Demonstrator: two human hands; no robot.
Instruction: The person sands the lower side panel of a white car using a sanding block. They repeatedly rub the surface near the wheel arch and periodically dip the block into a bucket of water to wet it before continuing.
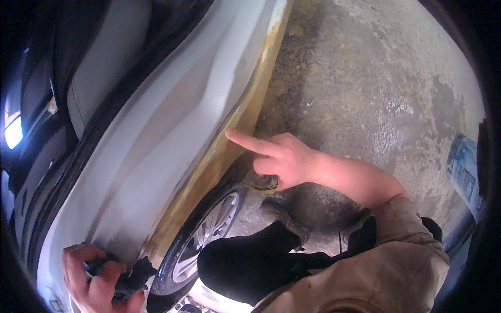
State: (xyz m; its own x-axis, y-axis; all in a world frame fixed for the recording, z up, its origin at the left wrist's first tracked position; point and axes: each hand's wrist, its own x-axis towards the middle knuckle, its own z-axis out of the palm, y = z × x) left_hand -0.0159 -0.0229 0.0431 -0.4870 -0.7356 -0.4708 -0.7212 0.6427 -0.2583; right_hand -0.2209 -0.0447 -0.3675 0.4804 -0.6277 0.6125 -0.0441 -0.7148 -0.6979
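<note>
My left hand point(99, 284) is closed around a crumpled black cloth point(140, 274), low on the white car body point(151, 130). The cloth's ragged edge sticks out past my fingers beside the lower panel. My right hand point(284, 159) reaches in from the right, its index finger stretched out with the tip at the tan-yellow strip point(211, 156) along the sill. The other fingers are curled, and a dark flat piece with a yellowish edge point(263, 182) shows beneath them, apparently held there. What it is exactly, I cannot make out.
A wheel with a silver rim point(209, 237) lies below the sill, close to my black-clad knee point(250, 261). Door opening and seat point(107, 68) are at the upper left. Stained concrete floor point(365, 83) spreads to the right, with a blue-labelled bucket point(464, 169) at the far right.
</note>
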